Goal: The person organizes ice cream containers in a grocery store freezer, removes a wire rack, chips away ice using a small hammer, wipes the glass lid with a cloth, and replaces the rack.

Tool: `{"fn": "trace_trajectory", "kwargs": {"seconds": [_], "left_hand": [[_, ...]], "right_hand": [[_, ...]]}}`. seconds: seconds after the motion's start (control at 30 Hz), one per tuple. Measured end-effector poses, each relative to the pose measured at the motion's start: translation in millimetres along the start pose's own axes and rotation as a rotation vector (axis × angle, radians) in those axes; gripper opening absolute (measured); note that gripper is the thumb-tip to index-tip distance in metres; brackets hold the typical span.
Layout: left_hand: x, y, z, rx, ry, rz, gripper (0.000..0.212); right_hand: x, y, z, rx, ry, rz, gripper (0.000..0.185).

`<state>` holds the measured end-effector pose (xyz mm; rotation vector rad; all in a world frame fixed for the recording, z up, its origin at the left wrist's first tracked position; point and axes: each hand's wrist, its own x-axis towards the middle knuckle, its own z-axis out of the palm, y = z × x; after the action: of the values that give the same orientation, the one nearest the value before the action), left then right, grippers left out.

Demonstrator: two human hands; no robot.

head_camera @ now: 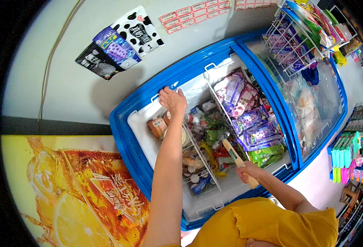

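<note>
My left hand reaches across to the far inner edge of a blue-rimmed chest freezer, next to a white wire basket handle. Its fingers are curled at the edge; whether they grip it or only rest there cannot be told. In my right hand is a pale wooden tool or handle with a small green mark, slanting over the freezer's near side. Below lie wire baskets with mixed frozen goods, a brown tub, purple ice-cream packets and a green packet.
The freezer's right part is under a glass lid, on which a wire rack of packets stands. A wall with wrappers and labels lies behind. Shelf goods and a wooden stool are at right.
</note>
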<state>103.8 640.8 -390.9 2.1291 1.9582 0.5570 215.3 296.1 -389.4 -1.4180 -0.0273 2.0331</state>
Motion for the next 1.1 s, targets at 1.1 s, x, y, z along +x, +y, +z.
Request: {"fn": "trace_trajectory", "kwargs": {"seconds": [1.1], "left_hand": [[-242, -177, -155, -0.001, 0.182, 0.002, 0.032]], "right_hand": [[-49, 2, 36, -0.166, -0.033, -0.08, 0.014]]}}
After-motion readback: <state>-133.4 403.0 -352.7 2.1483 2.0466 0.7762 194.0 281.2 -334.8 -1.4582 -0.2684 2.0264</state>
